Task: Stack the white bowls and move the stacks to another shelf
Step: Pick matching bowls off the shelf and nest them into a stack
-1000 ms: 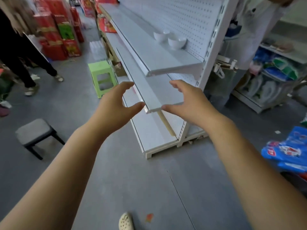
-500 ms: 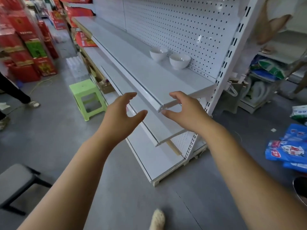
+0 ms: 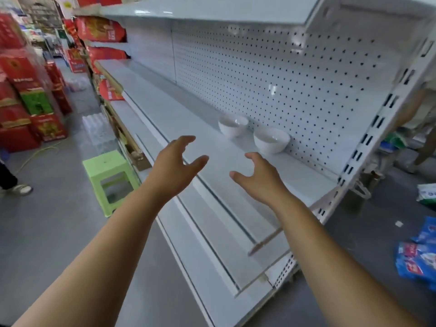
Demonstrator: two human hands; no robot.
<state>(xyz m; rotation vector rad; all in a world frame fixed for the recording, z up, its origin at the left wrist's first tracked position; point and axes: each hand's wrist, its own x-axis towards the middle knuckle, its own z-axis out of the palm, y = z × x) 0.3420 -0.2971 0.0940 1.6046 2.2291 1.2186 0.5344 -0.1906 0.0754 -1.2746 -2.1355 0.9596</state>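
Note:
Two white bowls stand side by side at the back of a white shelf (image 3: 236, 166), against the pegboard: the left bowl (image 3: 232, 126) and the right bowl (image 3: 271, 140). They are apart, not stacked. My left hand (image 3: 175, 165) hovers over the shelf's front edge with fingers spread, holding nothing. My right hand (image 3: 257, 178) hovers just in front of the right bowl, fingers loosely spread, also holding nothing. Neither hand touches a bowl.
Lower white shelves (image 3: 212, 223) step out below, and another shelf (image 3: 212, 10) hangs above. A green plastic stool (image 3: 109, 178) stands on the floor at the left, near red boxes (image 3: 21, 95). Blue packets (image 3: 417, 258) lie on the floor at the right. A person's shoe (image 3: 20, 189) shows far left.
The view has come closer to the shelving and risen. Both hands have lifted from the lower shelf's edge toward the shelf with the bowls, still holding nothing.

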